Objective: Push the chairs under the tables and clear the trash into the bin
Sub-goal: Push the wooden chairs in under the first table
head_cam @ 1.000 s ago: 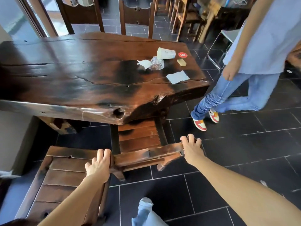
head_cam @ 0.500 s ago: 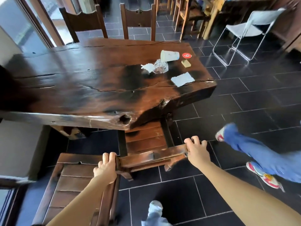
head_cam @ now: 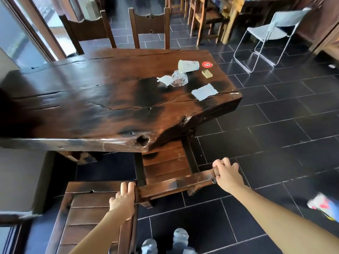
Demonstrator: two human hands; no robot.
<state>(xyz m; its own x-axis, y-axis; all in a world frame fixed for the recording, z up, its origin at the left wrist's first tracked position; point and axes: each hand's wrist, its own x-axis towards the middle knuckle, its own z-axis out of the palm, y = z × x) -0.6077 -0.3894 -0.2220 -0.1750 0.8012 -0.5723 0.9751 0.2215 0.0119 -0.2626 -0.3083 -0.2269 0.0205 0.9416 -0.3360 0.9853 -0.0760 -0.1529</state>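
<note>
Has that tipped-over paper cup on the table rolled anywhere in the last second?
No. The paper cup still lies beside the red sticker, just behind the clear wrapper, as before.

A single wide-angle view from the person's head, tilted forward and down over the near edge of the wooden surface. The forearms enter from the bottom edge, close to the lens — floor and far chairs curve away beyond.
</note>
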